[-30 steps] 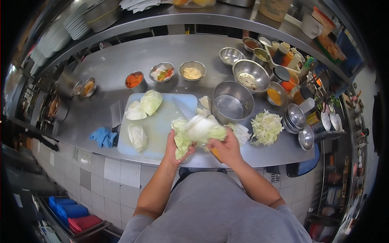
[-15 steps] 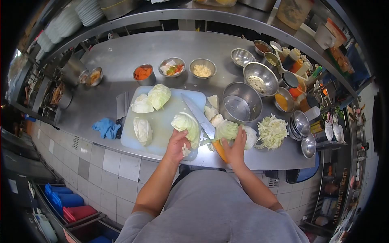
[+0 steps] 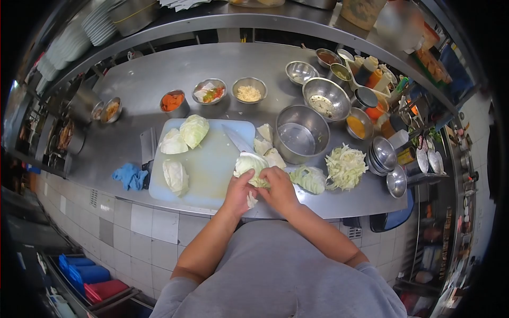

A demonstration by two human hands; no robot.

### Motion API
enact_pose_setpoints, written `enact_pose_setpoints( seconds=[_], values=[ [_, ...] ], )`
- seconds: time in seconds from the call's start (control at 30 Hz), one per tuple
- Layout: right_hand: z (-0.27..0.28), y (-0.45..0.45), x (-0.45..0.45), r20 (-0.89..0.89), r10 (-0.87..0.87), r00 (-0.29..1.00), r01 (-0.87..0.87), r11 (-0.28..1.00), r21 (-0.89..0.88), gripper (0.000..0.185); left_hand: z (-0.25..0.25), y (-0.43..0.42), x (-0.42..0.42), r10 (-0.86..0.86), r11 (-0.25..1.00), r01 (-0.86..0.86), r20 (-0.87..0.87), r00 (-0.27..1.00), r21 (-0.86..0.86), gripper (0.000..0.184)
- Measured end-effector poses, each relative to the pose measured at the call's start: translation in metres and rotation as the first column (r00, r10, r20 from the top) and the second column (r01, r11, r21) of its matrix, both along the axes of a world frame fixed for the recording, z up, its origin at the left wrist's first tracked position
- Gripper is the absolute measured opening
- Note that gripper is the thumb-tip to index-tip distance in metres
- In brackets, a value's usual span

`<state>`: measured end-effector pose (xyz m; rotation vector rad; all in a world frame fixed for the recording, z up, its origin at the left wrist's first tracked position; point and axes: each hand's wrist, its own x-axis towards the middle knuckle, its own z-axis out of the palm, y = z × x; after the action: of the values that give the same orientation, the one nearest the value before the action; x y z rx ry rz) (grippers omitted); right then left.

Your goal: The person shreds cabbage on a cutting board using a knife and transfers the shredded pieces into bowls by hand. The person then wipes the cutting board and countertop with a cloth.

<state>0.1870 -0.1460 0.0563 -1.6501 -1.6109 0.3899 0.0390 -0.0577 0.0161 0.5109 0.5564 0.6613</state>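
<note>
A pale green cabbage piece (image 3: 249, 163) is held over the near right edge of the white cutting board (image 3: 204, 183). My left hand (image 3: 239, 192) grips it from the left and below. On its right side, the fingers of my right hand (image 3: 278, 188) are closed on the leaves. Behind it lies a knife (image 3: 237, 139), blade on the board, its handle hidden. Three cabbage chunks (image 3: 175, 177) rest on the left of the board. Right of my right hand are cabbage leaves (image 3: 309, 179) and a pile of shredded cabbage (image 3: 345, 167).
A large steel pot (image 3: 301, 132) stands behind the loose leaves. Bowls of carrot (image 3: 173, 102) and chopped garlic-like bits (image 3: 248, 94) sit at the back. A cleaver (image 3: 148, 146) and blue cloth (image 3: 129, 176) lie left of the board. Stacked bowls (image 3: 383, 153) are at the right.
A leaf piece went from between my hands to the table at the right. My right hand has since moved left from there onto the cabbage in my left hand.
</note>
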Motion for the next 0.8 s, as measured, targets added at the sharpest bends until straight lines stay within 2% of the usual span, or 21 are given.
enact_pose_setpoints(
  seconds=[0.07, 0.1, 0.17, 0.3, 0.37, 0.4, 0.47, 0.5, 0.53, 0.57, 0.6, 0.63, 0.67, 0.7, 0.77, 0.8],
  values=[
    [-0.001, -0.003, -0.005, -0.044, -0.099, 0.994, 0.098, 0.995, -0.027, 0.04, 0.005, -0.005, 0.008, 0.114, 0.993, -0.113, -0.048, 0.992, 0.025, 0.04],
    [-0.005, -0.003, -0.004, -0.044, -0.097, 0.994, 0.096, 0.995, -0.028, 0.04, 0.008, -0.006, 0.008, 0.116, 0.993, -0.115, -0.049, 0.992, 0.025, 0.04],
    [-0.012, -0.003, 0.002, 0.1, -0.041, 0.994, 0.031, 0.994, 0.1, 0.039, 0.015, -0.006, 0.008, 0.107, 0.994, -0.106, -0.063, 0.992, 0.03, 0.042],
    [-0.013, -0.008, 0.009, 0.172, 0.016, 0.985, -0.042, 0.988, 0.151, 0.036, 0.026, -0.006, 0.012, 0.172, 0.985, -0.171, -0.07, 0.983, 0.019, 0.042],
    [-0.022, -0.011, 0.013, 0.032, -0.031, 0.999, 0.021, 0.961, 0.277, 0.034, 0.031, -0.003, 0.012, 0.186, 0.973, -0.196, -0.083, 0.979, -0.126, 0.043],
    [-0.026, -0.011, 0.015, 0.031, -0.03, 0.999, 0.02, 0.961, 0.277, 0.034, 0.032, -0.002, 0.013, 0.187, 0.972, -0.196, -0.084, 0.979, -0.126, 0.043],
    [-0.032, -0.012, 0.02, -0.165, -0.124, 0.978, 0.18, 0.906, 0.383, 0.03, 0.033, 0.001, 0.014, 0.286, 0.947, -0.311, -0.224, 0.932, -0.084, 0.044],
    [-0.031, -0.014, 0.024, -0.165, -0.131, 0.978, 0.185, 0.905, 0.384, 0.03, 0.02, 0.011, 0.005, 0.28, 0.949, -0.305, -0.223, 0.934, -0.083, 0.044],
    [-0.03, -0.017, 0.029, -0.316, -0.255, 0.914, 0.292, 0.954, 0.072, 0.036, -0.003, 0.029, -0.014, 0.233, 0.963, -0.257, -0.222, 0.947, -0.085, 0.044],
    [-0.03, -0.02, 0.033, -0.415, -0.41, 0.813, 0.329, 0.909, -0.254, 0.041, -0.016, 0.042, -0.029, 0.185, 0.974, -0.208, -0.222, 0.957, -0.086, 0.044],
    [-0.036, -0.021, 0.037, -0.416, -0.418, 0.808, 0.338, 0.906, -0.255, 0.041, -0.015, 0.049, -0.035, 0.175, 0.976, -0.198, -0.224, 0.959, -0.086, 0.044],
    [-0.048, -0.022, 0.041, -0.188, -0.388, 0.902, 0.352, 0.915, -0.199, 0.045, -0.014, 0.057, -0.038, 0.257, 0.962, -0.272, -0.216, 0.942, -0.041, 0.045],
    [-0.05, -0.022, 0.042, 0.056, -0.347, 0.936, 0.351, 0.925, -0.144, 0.049, -0.012, 0.062, -0.038, 0.337, 0.939, -0.344, -0.203, 0.919, 0.003, 0.045],
    [-0.053, -0.026, 0.039, 0.054, -0.355, 0.933, 0.359, 0.922, -0.144, 0.049, -0.01, 0.064, -0.038, 0.329, 0.942, -0.335, -0.205, 0.922, 0.004, 0.045],
    [-0.056, -0.032, 0.03, 0.137, -0.348, 0.928, 0.361, 0.928, -0.087, 0.058, -0.007, 0.07, -0.038, 0.425, 0.901, -0.364, -0.313, 0.849, 0.236, 0.049],
    [-0.061, -0.034, 0.032, 0.136, -0.35, 0.927, 0.363, 0.928, -0.087, 0.058, -0.007, 0.072, -0.038, 0.424, 0.902, -0.362, -0.313, 0.85, 0.237, 0.049]
  ],
)
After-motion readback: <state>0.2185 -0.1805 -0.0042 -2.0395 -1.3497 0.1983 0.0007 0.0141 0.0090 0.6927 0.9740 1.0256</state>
